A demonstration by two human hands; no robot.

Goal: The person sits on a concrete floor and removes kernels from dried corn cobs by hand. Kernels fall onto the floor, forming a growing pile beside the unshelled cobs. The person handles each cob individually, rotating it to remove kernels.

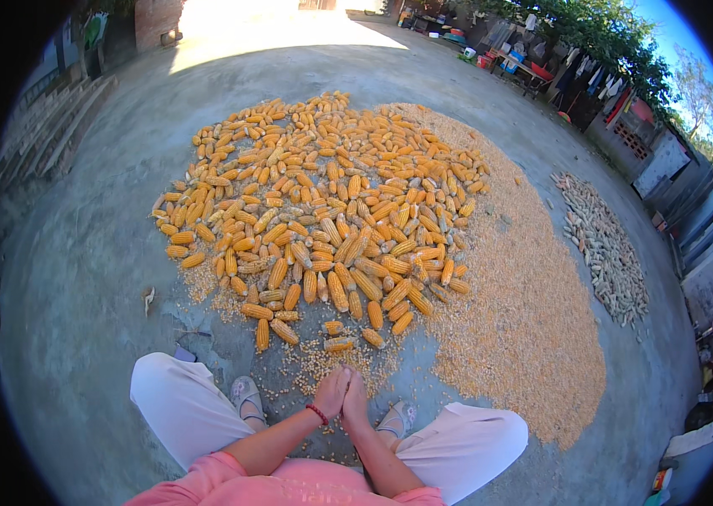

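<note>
My left hand (331,391), with a red beaded bracelet at its wrist, is pressed against my right hand (355,396) between my knees. Their fingers hide whatever may be between them. Loose corn kernels (306,372) lie on the concrete around and below the hands. Just beyond the fingertips rests a partly shelled corn cob (339,343). Farther out spreads a wide pile of dried yellow corn ears (331,228). A broad layer of shelled kernels (521,316) curves along the pile's right side.
A heap of pale bare cobs (606,253) lies farther right on the concrete yard (90,272). Steps (56,133) rise at the left. At the upper right are a table with basins (524,66) and hanging laundry (603,79). A dark flat object (185,354) is beside my left knee.
</note>
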